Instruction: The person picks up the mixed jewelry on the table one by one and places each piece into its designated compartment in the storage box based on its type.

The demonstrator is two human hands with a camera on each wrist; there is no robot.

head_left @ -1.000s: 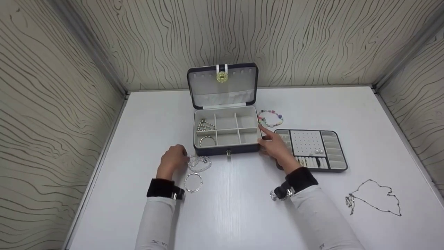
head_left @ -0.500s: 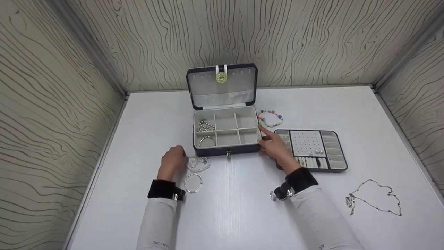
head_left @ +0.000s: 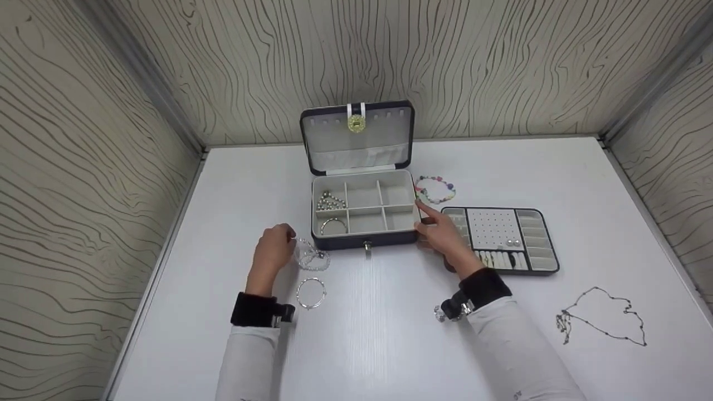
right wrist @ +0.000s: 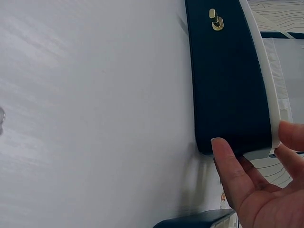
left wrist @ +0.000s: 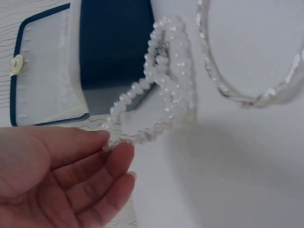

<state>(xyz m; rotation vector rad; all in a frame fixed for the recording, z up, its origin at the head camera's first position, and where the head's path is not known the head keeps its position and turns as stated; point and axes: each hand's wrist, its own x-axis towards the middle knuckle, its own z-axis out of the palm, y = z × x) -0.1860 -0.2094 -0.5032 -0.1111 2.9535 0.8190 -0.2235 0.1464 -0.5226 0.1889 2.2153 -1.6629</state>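
My left hand (head_left: 272, 252) pinches a white pearl bracelet (left wrist: 140, 86) between thumb and fingertips, its looped beads hanging down toward the table. A small silver clasp piece shows among the beads. Below it on the table lies a silver bangle (head_left: 311, 293). The dark blue jewelry box (head_left: 365, 240) stands open just beyond, its left front corner near the bracelet. Against the box's right side rests my right hand (head_left: 444, 236), fingers fairly straight; in the right wrist view its fingertips touch the front corner and white rim. A beaded piece (head_left: 331, 201) and a ring-shaped bangle (head_left: 333, 225) occupy two left compartments.
Right of the box lies a divided tray (head_left: 539, 236) with rings and pearl studs. A colorful bead bracelet (head_left: 450, 186) sits behind it, and a thin chain necklace (head_left: 604, 334) lies front right. Crystal jewelry (head_left: 439, 313) is partly hidden by my right wrist strap.
My left hand has drawn slightly to the left and up, and the pearl bracelet has shifted left with it, its near end lifting. The right hand stays at the box.
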